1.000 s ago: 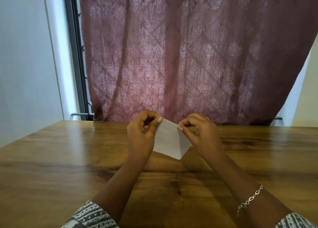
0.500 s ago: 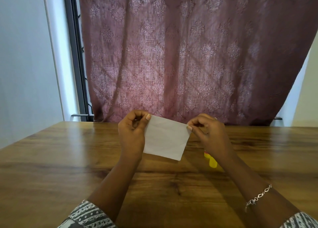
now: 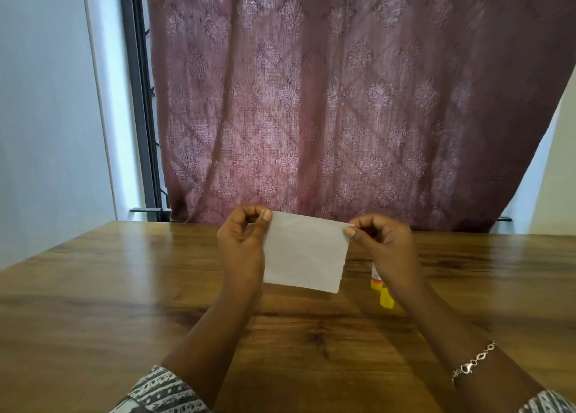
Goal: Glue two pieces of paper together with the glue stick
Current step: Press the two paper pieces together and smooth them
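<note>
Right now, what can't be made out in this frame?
Head view, the glue stick: mostly behind the right hand; only its yellow end and a bit of label show.
Head view, the paper: one sheet or two stacked cannot be told; its left edge is behind the left hand.
Head view, the table: cut off by the frame's sides and bottom.

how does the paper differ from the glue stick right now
The paper is white, flat and thin; the glue stick is a yellow tube with a pale label. The paper is held above the table, pinched at its top corners by the left hand and right hand; the glue stick lies on the table. The paper shows almost whole; the glue stick is partly hidden behind the right hand.
</note>
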Available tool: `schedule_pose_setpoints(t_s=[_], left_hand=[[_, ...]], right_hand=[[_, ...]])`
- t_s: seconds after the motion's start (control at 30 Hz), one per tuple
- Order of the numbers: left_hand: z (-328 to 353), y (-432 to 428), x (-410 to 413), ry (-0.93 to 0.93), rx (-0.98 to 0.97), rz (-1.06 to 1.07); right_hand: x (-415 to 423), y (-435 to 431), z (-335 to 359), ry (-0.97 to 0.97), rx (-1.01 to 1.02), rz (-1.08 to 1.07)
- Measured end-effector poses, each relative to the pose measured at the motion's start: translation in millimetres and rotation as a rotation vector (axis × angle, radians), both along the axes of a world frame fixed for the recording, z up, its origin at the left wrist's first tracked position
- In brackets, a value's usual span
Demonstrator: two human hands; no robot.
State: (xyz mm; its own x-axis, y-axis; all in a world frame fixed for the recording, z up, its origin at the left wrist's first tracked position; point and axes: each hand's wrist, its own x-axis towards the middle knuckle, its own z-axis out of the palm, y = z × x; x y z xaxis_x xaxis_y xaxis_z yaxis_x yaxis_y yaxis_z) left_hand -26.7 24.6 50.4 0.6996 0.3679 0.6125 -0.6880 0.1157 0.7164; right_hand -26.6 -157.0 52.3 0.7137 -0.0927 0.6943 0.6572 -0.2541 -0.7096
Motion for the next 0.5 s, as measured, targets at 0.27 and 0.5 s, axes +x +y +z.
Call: schedule_pose_setpoints(t_s=[0.27, 0.5], left_hand=[[8, -5, -13, -0.194, 0.512, 0.378], [4, -22, -21, -0.367, 0.894, 0.444]], right_hand=[[-5, 7, 0, -0.141, -0.168, -0.147], [-17, 19, 2, -0.312, -0.408, -0.178]])
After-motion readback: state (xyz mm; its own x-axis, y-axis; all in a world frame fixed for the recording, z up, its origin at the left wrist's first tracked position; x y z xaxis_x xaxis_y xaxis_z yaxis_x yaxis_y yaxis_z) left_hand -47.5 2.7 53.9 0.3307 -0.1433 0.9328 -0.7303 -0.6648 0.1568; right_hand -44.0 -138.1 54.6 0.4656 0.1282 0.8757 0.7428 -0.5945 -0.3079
